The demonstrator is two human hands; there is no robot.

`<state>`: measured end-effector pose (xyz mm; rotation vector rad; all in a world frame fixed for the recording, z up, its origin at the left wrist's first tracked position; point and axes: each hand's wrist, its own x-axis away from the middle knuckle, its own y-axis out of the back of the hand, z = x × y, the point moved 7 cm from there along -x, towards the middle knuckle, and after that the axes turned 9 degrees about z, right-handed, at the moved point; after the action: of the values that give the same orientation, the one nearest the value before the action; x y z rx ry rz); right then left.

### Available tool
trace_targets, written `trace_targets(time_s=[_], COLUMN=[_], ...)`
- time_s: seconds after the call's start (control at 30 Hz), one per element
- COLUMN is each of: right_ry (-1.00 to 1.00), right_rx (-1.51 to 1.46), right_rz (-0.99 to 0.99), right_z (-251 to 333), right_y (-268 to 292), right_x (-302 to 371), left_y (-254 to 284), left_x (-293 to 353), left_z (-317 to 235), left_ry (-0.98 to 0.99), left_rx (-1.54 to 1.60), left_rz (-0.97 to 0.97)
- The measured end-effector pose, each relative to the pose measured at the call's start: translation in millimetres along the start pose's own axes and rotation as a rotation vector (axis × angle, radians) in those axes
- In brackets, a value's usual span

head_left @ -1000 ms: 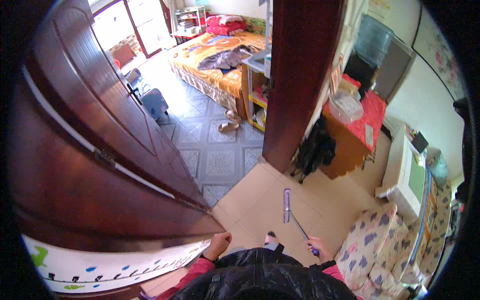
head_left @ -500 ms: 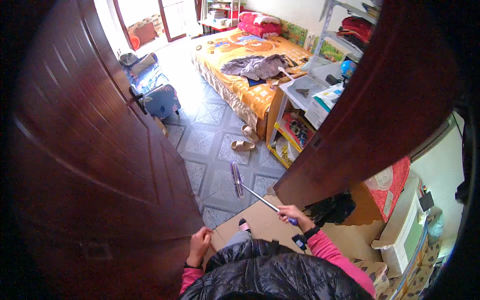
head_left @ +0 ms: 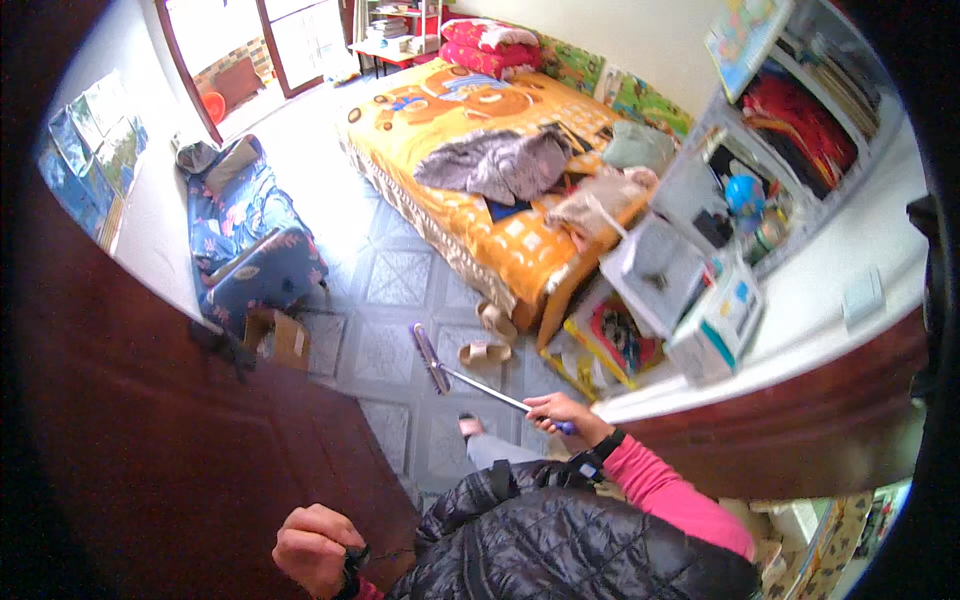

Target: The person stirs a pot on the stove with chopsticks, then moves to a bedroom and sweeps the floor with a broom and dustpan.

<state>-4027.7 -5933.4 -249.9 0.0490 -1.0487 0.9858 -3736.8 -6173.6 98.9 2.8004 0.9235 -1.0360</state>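
Note:
My right hand (head_left: 560, 410) is wrapped round the purple-ended pole of a flat mop (head_left: 488, 388). Its narrow purple head (head_left: 430, 358) is at the grey tiled floor, ahead of my slippered foot (head_left: 470, 427). My left hand (head_left: 316, 548) is at the lower left in front of the dark red-brown door (head_left: 290, 440), fingers curled in, with nothing visible in them. Two beige slippers (head_left: 485, 354) lie just right of the mop head, by the foot of the bed (head_left: 440, 240).
At left, a blue flowered sofa (head_left: 255, 235) stands with a cardboard box (head_left: 280, 338) before it. A low shelf (head_left: 590, 350) with boxes on top is at right, beside the bed. Farther back are a red-topped table (head_left: 385, 52) and a glass door (head_left: 300, 45).
I have moved forward through the doorway, and more of the room shows. The mop head has moved farther in with my right hand. My left hand has drawn back toward the lower left.

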Motion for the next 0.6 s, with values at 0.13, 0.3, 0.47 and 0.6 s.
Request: trace_targets(time_s=[0.13,0.3,0.47,0.6], right_ry=[0.013,0.047,0.082,0.033], right_rx=[0.093,0.250,0.263,0.140], right_rz=[0.029,0.106,0.121,0.132], right_z=[123.6,274.5,417.6,513.7], right_y=[-16.5,-56.7,-104.4,-149.0], right_x=[-93.4,-221.0,-322.9,-370.9], left_y=[33.8,71.0,132.4,176.5], left_x=[-109.5,-244.4,-355.6,-480.4], left_z=[60.2,108.8,201.3,242.6], left_ry=[0.088,-0.130,-0.141,-0.050], left_rx=[0.016,0.235,0.444,0.554], left_rz=[0.006,0.456,0.087,0.194])
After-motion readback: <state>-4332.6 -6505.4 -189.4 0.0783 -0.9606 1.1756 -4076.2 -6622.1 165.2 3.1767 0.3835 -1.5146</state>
